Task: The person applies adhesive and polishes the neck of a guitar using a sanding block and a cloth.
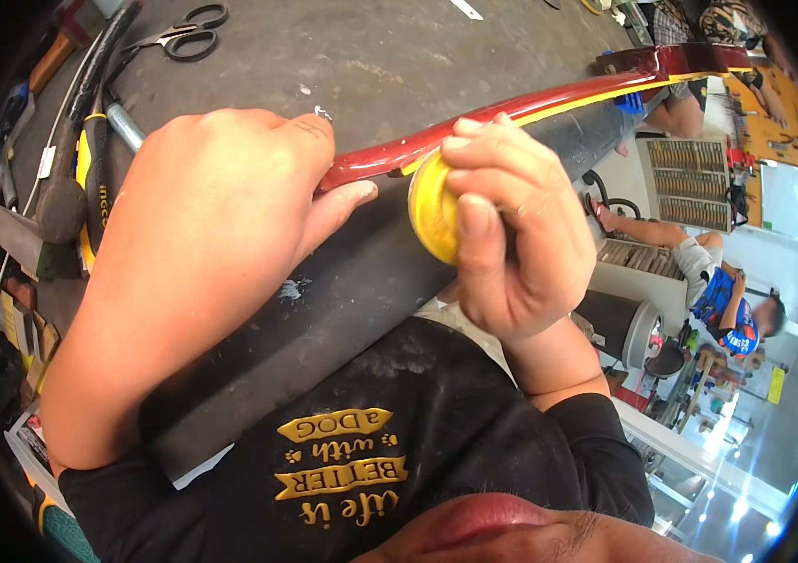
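Observation:
A long, glossy dark-red wooden piece [474, 111], shaped like a guitar neck, lies along the front of the dark bench top. Yellow tape [568, 110] runs along its near edge. My left hand [221, 188] wraps over its left end, the fingers mostly hidden behind the hand and the thumb stretched along the near side. In my right hand [521, 225] is a roll of yellow tape [434, 208], held upright between thumb and fingers. The roll sits against the red piece's near edge, where the tape strip meets it.
Black-handled scissors [191, 39] lie at the bench's far left. A mallet [63, 211], a yellow-and-black-handled tool [96, 178] and other tools crowd the left side. The bench's padded black edge [324, 319] lies before me. A person in blue [732, 305] sits at the right.

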`<state>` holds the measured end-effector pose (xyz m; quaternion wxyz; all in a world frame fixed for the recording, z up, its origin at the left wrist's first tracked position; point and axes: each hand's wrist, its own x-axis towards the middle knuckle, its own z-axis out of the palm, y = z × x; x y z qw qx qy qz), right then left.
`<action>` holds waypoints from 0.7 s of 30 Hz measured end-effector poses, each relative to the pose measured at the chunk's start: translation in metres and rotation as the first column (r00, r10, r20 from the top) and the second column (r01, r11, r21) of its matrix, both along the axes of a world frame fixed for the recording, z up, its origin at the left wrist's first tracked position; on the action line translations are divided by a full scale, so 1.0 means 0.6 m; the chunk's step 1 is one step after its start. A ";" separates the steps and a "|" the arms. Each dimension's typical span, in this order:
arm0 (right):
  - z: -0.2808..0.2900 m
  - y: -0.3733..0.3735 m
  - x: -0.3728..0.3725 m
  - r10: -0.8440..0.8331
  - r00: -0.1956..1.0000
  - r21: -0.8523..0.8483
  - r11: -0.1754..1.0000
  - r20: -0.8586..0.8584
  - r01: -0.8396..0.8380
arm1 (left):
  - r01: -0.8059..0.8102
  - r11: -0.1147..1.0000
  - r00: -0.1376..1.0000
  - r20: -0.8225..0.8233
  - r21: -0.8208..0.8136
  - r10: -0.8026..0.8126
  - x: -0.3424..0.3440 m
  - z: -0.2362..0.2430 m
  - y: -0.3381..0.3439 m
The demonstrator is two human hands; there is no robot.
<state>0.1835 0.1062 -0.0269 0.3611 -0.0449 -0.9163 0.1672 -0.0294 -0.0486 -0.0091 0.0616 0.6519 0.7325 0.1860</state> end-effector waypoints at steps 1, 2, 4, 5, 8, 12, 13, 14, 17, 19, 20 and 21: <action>-0.006 0.013 -0.002 -0.058 0.998 -0.016 0.998 -0.035 0.057 | -0.011 1.000 1.000 0.006 -0.004 0.011 0.001 0.000 -0.001; -0.010 0.022 -0.002 -0.108 0.992 -0.036 0.994 -0.062 0.106 | -0.013 1.000 1.000 0.009 -0.005 0.013 0.002 0.000 -0.002; -0.006 0.011 0.003 -0.086 0.995 -0.031 0.996 -0.047 0.085 | 0.005 1.000 1.000 -0.002 0.003 -0.005 0.001 0.001 -0.001; -0.002 0.005 0.003 -0.043 0.999 -0.024 0.999 -0.019 0.043 | 0.005 1.000 1.000 -0.003 0.004 -0.005 0.000 0.001 0.000; -0.007 0.016 -0.001 -0.067 0.997 -0.024 0.998 -0.036 0.066 | 0.002 1.000 1.000 0.009 0.015 -0.003 0.001 -0.003 -0.002; 0.002 0.004 -0.001 -0.003 1.000 -0.009 1.000 0.022 0.003 | -0.009 1.000 1.000 0.000 0.003 0.009 0.000 0.000 -0.001; 0.008 -0.002 0.001 0.024 0.998 -0.011 1.000 0.062 -0.023 | -0.003 1.000 1.000 0.015 -0.005 0.003 0.000 -0.002 -0.002; 0.003 0.004 0.000 -0.015 0.999 -0.027 1.000 0.029 0.016 | -0.001 1.000 1.000 0.016 -0.007 0.001 0.000 -0.001 -0.002; -0.009 0.027 -0.002 -0.118 0.992 -0.041 0.992 -0.044 0.116 | -0.019 1.000 1.000 -0.022 -0.010 0.019 0.001 -0.001 -0.001; -0.002 -0.004 -0.004 0.004 1.000 -0.048 0.999 0.004 -0.004 | 0.011 1.000 1.000 -0.002 0.016 -0.011 0.000 -0.005 -0.001; 0.000 -0.009 -0.007 0.024 0.999 -0.023 0.999 0.028 -0.023 | 0.014 1.000 1.000 -0.002 0.015 -0.014 -0.001 -0.004 -0.001; -0.002 -0.001 -0.007 -0.006 1.000 -0.020 1.000 0.013 0.006 | 0.003 1.000 1.000 0.002 0.007 -0.003 0.000 -0.001 -0.001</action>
